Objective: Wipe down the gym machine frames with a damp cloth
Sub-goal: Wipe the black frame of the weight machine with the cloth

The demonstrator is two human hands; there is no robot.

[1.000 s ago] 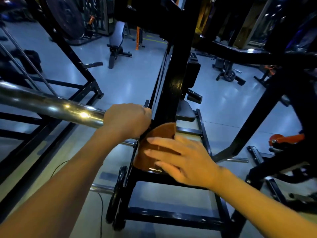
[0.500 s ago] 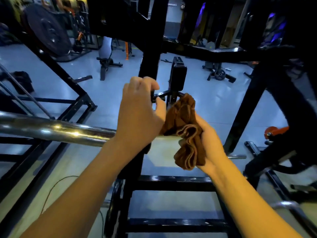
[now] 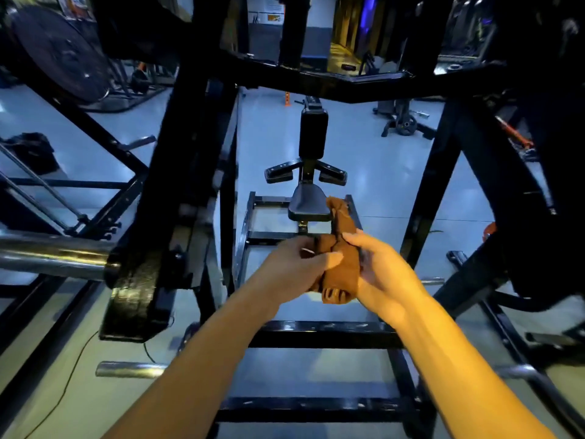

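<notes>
Brown cloth (image 3: 340, 264) bunched, held mid-air between both hands, clear of frame, above base crossbar (image 3: 323, 339). Left hand (image 3: 296, 267) pinches near edge, fingers curled round fold. Right hand (image 3: 381, 274) grips other side, thumb over top, fingers wrapped. Step in hand, by judgement: refolding cloth between wipes. Next move likely calls for flat pad in one hand, pressed onto black upright (image 3: 186, 185) or overhead beam (image 3: 332, 85). Seat (image 3: 308, 204) beyond.

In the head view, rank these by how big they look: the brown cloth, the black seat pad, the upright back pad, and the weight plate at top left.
1. weight plate
2. brown cloth, though it is nearest the camera
3. back pad and seat pad: too alike to rank
</notes>
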